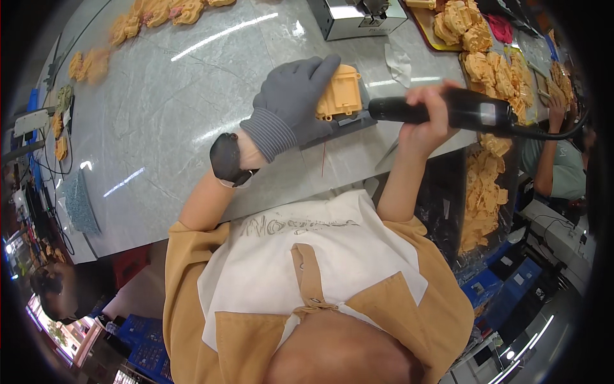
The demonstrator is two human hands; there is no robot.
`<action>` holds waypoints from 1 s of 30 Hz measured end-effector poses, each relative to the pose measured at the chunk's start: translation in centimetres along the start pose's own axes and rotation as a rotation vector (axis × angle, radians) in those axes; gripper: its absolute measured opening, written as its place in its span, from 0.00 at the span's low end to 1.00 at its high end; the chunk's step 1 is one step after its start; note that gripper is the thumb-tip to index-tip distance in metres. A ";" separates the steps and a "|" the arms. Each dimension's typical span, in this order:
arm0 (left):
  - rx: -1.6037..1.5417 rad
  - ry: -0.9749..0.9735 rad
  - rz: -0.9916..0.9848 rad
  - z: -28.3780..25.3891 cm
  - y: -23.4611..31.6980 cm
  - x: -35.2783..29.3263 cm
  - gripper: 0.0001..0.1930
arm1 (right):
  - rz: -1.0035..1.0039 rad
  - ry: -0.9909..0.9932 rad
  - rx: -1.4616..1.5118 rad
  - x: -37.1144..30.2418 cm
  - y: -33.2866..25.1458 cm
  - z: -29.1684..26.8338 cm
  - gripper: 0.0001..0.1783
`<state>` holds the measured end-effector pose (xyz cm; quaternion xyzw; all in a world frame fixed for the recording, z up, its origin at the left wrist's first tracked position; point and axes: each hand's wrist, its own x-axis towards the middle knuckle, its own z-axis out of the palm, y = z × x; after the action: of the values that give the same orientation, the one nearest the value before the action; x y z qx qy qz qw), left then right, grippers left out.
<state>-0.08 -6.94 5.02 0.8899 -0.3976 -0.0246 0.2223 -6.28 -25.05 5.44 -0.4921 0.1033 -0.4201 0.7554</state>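
My left hand point(291, 93), in a grey knitted glove, is closed around the left side of an orange plastic housing point(344, 91). The housing rests on a dark flat block point(353, 128) near the table's front edge. My bare right hand point(427, 121) grips a black electric screwdriver point(470, 110) that lies almost level, its cord running off to the right. The driver's nose points left and ends beside the right edge of the block. Whether it touches the block cannot be made out.
A silver box-shaped device point(364, 22) stands at the table's far side, with a scrap of white paper point(398, 64) nearer. Orange parts point(483, 205) are heaped at the right; more orange parts point(157, 13) lie far left. A bluish bag point(80, 201) sits left. Another person's arm point(551, 141) reaches in at right.
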 end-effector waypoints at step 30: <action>0.026 0.103 -0.125 1.8 2.6 -3.5 0.48 | -0.041 -0.011 0.015 -0.9 0.4 0.4 0.19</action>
<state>-4.64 -6.67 3.97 0.9159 -0.3298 0.0125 0.2287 -6.37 -24.06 5.14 -0.4910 0.0858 -0.4335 0.7508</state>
